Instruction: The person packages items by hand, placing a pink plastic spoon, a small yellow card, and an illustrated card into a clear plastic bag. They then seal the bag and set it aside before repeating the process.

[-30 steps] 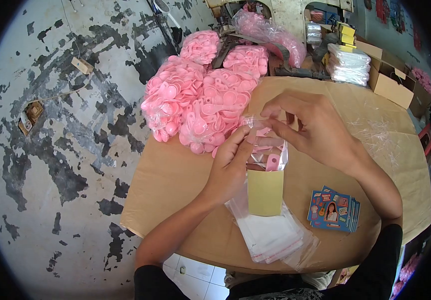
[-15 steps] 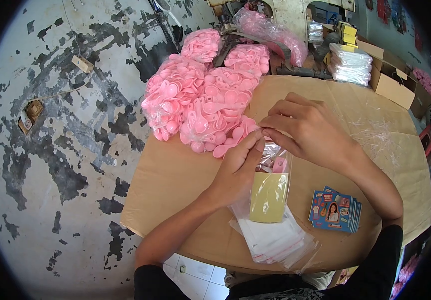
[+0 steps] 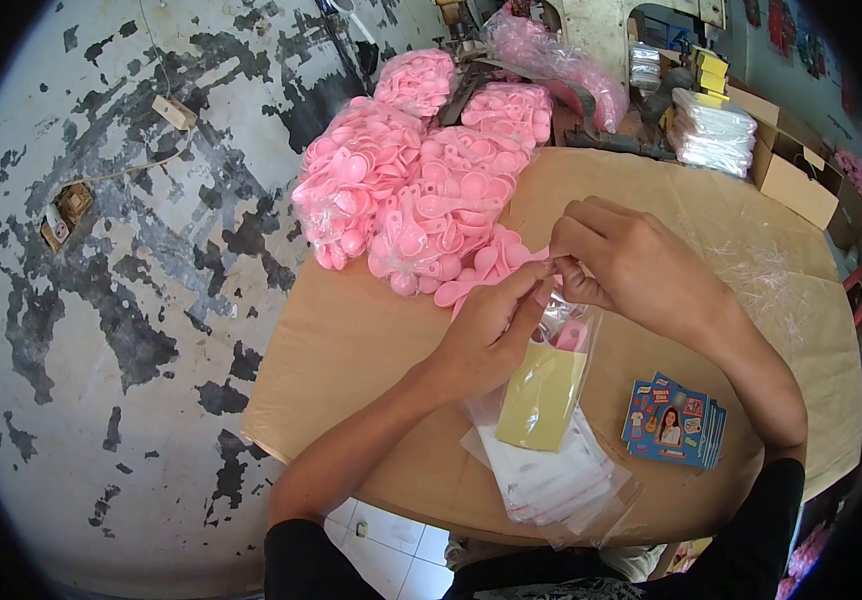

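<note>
Packet (image 3: 553,372), below left hand (image 3: 491,333) and right hand (image 3: 641,268), top pinched

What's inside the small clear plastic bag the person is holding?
The small clear plastic bag shows a yellow-green rectangular card and, above it, part of a pink plastic piece with a hole. Fingers cover its top; the card hides whatever lies behind it.

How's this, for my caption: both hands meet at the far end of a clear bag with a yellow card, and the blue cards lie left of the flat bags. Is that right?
No: the head view shows the blue cards lying right of the flat bags. The left hand and right hand do meet at the far end of the clear bag with the yellow card.
</note>
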The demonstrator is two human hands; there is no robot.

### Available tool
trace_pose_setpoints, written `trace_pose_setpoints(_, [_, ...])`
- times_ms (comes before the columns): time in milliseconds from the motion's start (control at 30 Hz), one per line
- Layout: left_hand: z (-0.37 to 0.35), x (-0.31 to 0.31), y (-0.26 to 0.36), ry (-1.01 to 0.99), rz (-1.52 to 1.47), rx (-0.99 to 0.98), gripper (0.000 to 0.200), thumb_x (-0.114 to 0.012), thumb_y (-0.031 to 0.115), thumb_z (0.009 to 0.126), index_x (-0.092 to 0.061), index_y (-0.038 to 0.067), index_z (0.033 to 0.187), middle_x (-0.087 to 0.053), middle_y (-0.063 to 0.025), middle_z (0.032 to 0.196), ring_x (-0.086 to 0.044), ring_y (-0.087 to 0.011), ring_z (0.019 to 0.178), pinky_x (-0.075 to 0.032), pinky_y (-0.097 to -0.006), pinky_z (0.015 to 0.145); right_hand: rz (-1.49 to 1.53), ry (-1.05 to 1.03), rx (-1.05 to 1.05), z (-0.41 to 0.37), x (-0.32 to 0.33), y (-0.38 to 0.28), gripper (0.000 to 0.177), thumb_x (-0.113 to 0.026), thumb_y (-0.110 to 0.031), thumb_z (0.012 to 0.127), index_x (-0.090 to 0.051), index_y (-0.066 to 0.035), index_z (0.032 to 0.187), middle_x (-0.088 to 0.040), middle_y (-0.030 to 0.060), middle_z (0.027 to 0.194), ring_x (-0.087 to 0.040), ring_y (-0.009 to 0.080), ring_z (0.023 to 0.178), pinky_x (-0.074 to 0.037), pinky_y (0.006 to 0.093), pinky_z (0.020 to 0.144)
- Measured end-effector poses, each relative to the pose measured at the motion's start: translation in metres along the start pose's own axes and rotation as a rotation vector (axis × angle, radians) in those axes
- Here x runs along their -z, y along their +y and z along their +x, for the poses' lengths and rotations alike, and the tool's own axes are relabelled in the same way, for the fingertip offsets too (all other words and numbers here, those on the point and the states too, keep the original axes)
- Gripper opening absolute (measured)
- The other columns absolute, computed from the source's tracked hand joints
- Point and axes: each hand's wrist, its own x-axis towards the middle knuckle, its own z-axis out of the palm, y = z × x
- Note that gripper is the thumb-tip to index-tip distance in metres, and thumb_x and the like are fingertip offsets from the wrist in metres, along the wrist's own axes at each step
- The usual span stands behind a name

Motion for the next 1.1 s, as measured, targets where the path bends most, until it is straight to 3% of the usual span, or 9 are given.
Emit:
trace_pose_setpoints(100, [0.001, -0.004, 0.007, 0.069, 0.062, -0.095, 0.028, -0.043, 0.009, 0.1, -0.049, -0.001, 0.124, -0.051, -0.0105, 0.069, -0.048, -0.0141, 0.057, -0.039, -0.0299, 0.056, 0.045, 0.047, -0.043, 0.001, -0.001, -0.001, 0.023, -0.066, -0.007, 0.074, -0.05, -0.001, 0.089, -0.056, 0.0138, 0.084, -0.06, 0.034, 0.079, -0.051, 0.0415, 0.069])
trace_pose_setpoints(200, [0.0, -0.006, 0.008, 0.101, 0.072, -0.121, 0.032, -0.042, 0.009, 0.1, -0.047, 0.0, 0.13, -0.052, -0.0111, 0.069, -0.05, -0.0151, 0.06, -0.04, -0.0306, 0.058, 0.117, 0.126, -0.076, 0.001, -0.007, 0.0, 0.025, -0.068, 0.002, 0.072, -0.046, -0.003, 0.084, -0.053, 0.011, 0.077, -0.057, 0.0279, 0.066, -0.048, 0.0363, 0.061])
trace_pose_setpoints(400, [0.003, -0.003, 0.004, 0.056, -0.028, -0.092, 0.035, -0.038, 0.012, 0.103, -0.043, 0.0, 0.135, -0.061, -0.0113, 0.091, -0.057, -0.0137, 0.077, -0.045, -0.0269, 0.07, 0.17, 0.327, -0.238, -0.001, 0.003, 0.043, 0.012, -0.059, 0.001, 0.08, -0.049, -0.003, 0.085, -0.051, 0.003, 0.073, -0.051, 0.0125, 0.062, -0.042, 0.0276, 0.055])
trace_pose_setpoints(500, [0.006, -0.005, 0.009, 0.122, -0.489, -0.004, 0.035, -0.036, 0.012, 0.104, -0.043, 0.0, 0.135, -0.06, -0.008, 0.11, -0.057, -0.012, 0.09, -0.047, -0.0265, 0.077, 0.489, 0.307, -0.379, -0.007, 0.044, 0.073, 0.007, -0.051, -0.008, 0.09, -0.053, -0.005, 0.084, -0.048, -0.0043, 0.07, -0.041, 0.0025, 0.061, -0.034, 0.0217, 0.053])
trace_pose_setpoints(700, [0.008, -0.002, -0.004, 0.182, -0.53, 0.167, 0.034, -0.038, 0.012, 0.103, -0.043, 0.0, 0.135, -0.055, -0.003, 0.113, -0.053, -0.0066, 0.094, -0.047, -0.0228, 0.08, 0.41, 0.112, -0.348, -0.036, 0.098, 0.116, 0.015, -0.05, -0.014, 0.09, -0.06, -0.002, 0.092, -0.051, -0.003, 0.071, -0.041, 0.0029, 0.061, -0.033, 0.0213, 0.054])
trace_pose_setpoints(800, [0.007, -0.006, -0.017, 0.165, -0.477, 0.196, 0.032, -0.04, 0.014, 0.103, -0.047, 0.001, 0.132, -0.055, -0.0014, 0.108, -0.052, -0.0048, 0.091, -0.046, -0.0205, 0.079, 0.551, -0.241, -0.476, -0.051, 0.065, 0.157, 0.023, -0.058, -0.007, 0.08, -0.062, -0.002, 0.102, -0.064, 0.0046, 0.093, -0.058, 0.012, 0.089, -0.046, 0.0262, 0.075])
trace_pose_setpoints(867, [0.01, -0.011, -0.01, 0.161, -0.468, 0.206, 0.031, -0.041, 0.016, 0.104, -0.048, 0.002, 0.13, -0.056, -0.0012, 0.107, -0.052, -0.0045, 0.091, -0.045, -0.0199, 0.077, -0.05, -0.349, -0.24, -0.081, 0.027, 0.188, 0.029, -0.062, -0.003, 0.078, -0.064, -0.003, 0.107, -0.066, 0.0075, 0.104, -0.061, 0.015, 0.098, -0.048, 0.0277, 0.081])
trace_pose_setpoints(967, [0.008, -0.007, -0.008, 0.107, -0.406, 0.209, 0.031, -0.042, 0.017, 0.104, -0.048, 0.002, 0.13, -0.057, -0.0007, 0.105, -0.053, -0.0048, 0.093, -0.045, -0.0203, 0.078, 0.114, -0.411, -0.582, -0.071, 0.027, 0.189, 0.032, -0.064, -0.001, 0.077, -0.064, -0.002, 0.109, -0.067, 0.0094, 0.103, -0.063, 0.017, 0.099, -0.05, 0.0287, 0.082])
trace_pose_setpoints(1100, [0.007, -0.007, -0.006, 0.195, -0.414, 0.17, 0.032, -0.042, 0.019, 0.104, -0.049, 0.003, 0.13, -0.058, -0.0009, 0.104, -0.053, -0.004, 0.089, -0.046, -0.0199, 0.076, 0.162, -0.315, -0.617, -0.049, 0.051, 0.163, 0.024, -0.058, 0.003, 0.081, -0.067, 0.0, 0.103, -0.069, 0.0092, 0.092, -0.066, 0.0162, 0.087, -0.051, 0.0284, 0.074])
